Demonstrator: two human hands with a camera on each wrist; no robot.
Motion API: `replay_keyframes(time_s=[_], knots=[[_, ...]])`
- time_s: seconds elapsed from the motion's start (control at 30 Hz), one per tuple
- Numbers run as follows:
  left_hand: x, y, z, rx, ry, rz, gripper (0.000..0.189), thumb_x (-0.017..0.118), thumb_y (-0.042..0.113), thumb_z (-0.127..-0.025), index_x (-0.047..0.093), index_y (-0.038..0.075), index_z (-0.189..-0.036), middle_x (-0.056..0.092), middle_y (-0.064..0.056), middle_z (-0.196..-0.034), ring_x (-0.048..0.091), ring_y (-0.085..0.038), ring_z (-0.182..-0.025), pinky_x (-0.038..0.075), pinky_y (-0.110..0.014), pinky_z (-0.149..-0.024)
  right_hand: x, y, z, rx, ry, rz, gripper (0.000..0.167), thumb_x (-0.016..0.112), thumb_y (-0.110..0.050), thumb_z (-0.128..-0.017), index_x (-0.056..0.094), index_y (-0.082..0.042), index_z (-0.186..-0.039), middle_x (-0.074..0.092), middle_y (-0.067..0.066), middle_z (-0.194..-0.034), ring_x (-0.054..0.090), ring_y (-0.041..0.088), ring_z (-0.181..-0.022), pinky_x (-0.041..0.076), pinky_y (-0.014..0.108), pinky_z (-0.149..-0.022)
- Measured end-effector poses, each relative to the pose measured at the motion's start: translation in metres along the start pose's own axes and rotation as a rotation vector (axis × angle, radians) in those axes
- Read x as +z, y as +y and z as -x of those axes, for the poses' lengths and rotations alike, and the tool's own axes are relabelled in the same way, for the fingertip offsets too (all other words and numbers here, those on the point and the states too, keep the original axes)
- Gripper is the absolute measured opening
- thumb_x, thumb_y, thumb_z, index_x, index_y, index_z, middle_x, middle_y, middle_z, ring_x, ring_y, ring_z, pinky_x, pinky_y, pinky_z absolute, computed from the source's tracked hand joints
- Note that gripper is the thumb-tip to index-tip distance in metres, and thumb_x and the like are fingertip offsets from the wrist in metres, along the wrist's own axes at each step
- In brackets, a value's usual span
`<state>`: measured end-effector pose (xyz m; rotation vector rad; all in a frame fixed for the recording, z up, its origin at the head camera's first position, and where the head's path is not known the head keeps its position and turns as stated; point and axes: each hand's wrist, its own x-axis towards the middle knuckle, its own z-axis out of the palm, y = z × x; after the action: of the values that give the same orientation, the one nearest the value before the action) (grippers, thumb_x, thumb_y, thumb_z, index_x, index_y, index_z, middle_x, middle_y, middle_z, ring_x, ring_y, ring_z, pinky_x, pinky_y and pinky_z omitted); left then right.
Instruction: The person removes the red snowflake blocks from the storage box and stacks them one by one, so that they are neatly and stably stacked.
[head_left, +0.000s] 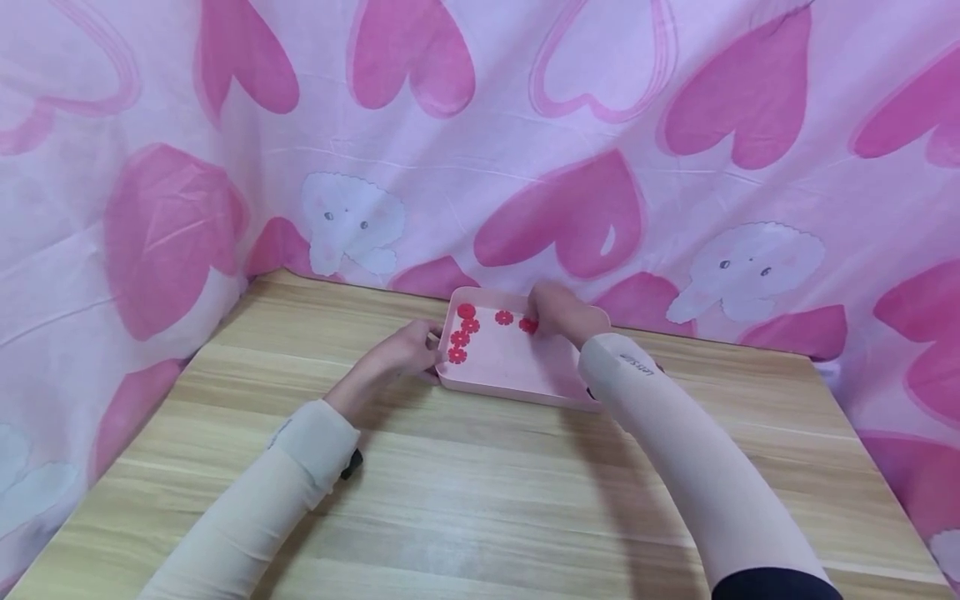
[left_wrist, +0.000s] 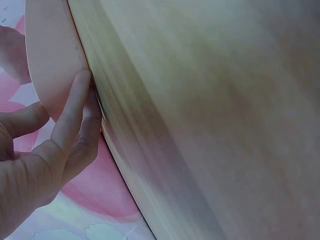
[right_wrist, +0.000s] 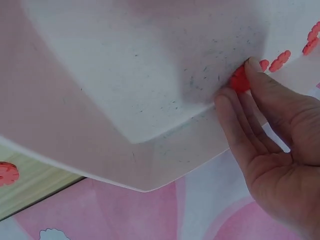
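Note:
A shallow pink tray sits on the wooden table, with several red flower-shaped plastic pieces lying along its left and far sides. At the tray's left end my left hand holds the wall, the thumb at the rim and fingers against the outside in the left wrist view. Over the far side, my right hand reaches into the tray. Between thumb and fingertips it pinches a red flower-shaped piece, close to the tray floor and far wall. Part of the tray's right end is hidden behind the right forearm.
Another red flower-shaped piece lies on the table outside the tray. Behind the table hangs a pink curtain with hearts and white animal figures, close to the tray's far side. Small dark specks dot the tray floor.

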<state>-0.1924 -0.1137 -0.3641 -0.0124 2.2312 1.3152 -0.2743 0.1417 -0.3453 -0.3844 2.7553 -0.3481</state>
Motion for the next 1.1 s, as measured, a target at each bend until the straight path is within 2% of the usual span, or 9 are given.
replay_keyframes(time_s=[0.13, 0.37, 0.57, 0.77, 1.1], knots=[[0.0, 0.0, 0.002, -0.002, -0.003, 0.008, 0.053, 0.054, -0.005, -0.107, 0.04, -0.005, -0.158, 0.061, -0.027, -0.135, 0.073, -0.032, -0.111, 0.069, -0.039, -0.093, 0.002, 0.001, 0.0, 0.012, 0.003, -0.032, 0.019, 0.082, -0.001, -0.09, 0.079, -0.004, -0.109, 0.073, 0.013, -0.104, 0.062, 0.029, -0.095, 0.064, 0.038, -0.09], [0.0, 0.002, 0.003, -0.001, -0.001, -0.003, 0.053, 0.054, -0.004, -0.107, 0.041, -0.006, -0.158, 0.061, -0.027, -0.135, 0.073, -0.032, -0.11, 0.068, -0.039, -0.095, 0.004, 0.008, -0.003, -0.004, 0.036, -0.037, 0.018, 0.085, 0.001, -0.088, 0.078, -0.003, -0.104, 0.072, 0.013, -0.108, 0.064, 0.03, -0.101, 0.067, 0.041, -0.1], [0.001, 0.002, 0.003, 0.003, -0.001, -0.002, 0.051, 0.054, -0.004, -0.107, 0.041, -0.006, -0.157, 0.062, -0.027, -0.133, 0.073, -0.031, -0.108, 0.069, -0.039, -0.094, 0.005, 0.013, -0.006, -0.003, 0.03, -0.079, 0.012, 0.083, 0.003, -0.089, 0.077, -0.002, -0.099, 0.073, 0.014, -0.104, 0.064, 0.029, -0.095, 0.068, 0.038, -0.091], [0.001, 0.001, 0.002, 0.0, 0.002, -0.006, 0.05, 0.054, -0.003, -0.108, 0.042, -0.006, -0.156, 0.063, -0.027, -0.132, 0.074, -0.03, -0.106, 0.069, -0.038, -0.093, 0.004, 0.015, -0.007, 0.033, 0.021, -0.142, 0.01, 0.08, 0.003, -0.092, 0.077, -0.004, -0.098, 0.072, 0.013, -0.103, 0.064, 0.027, -0.091, 0.069, 0.034, -0.086], [0.0, 0.002, 0.002, -0.005, 0.002, -0.005, 0.05, 0.055, -0.002, -0.108, 0.042, -0.005, -0.157, 0.064, -0.027, -0.134, 0.074, -0.031, -0.107, 0.069, -0.038, -0.092, -0.005, 0.02, 0.002, 0.027, 0.037, -0.212, 0.01, 0.075, 0.004, -0.095, 0.077, 0.001, -0.104, 0.074, 0.02, -0.117, 0.071, 0.034, -0.101, 0.071, 0.039, -0.087]])
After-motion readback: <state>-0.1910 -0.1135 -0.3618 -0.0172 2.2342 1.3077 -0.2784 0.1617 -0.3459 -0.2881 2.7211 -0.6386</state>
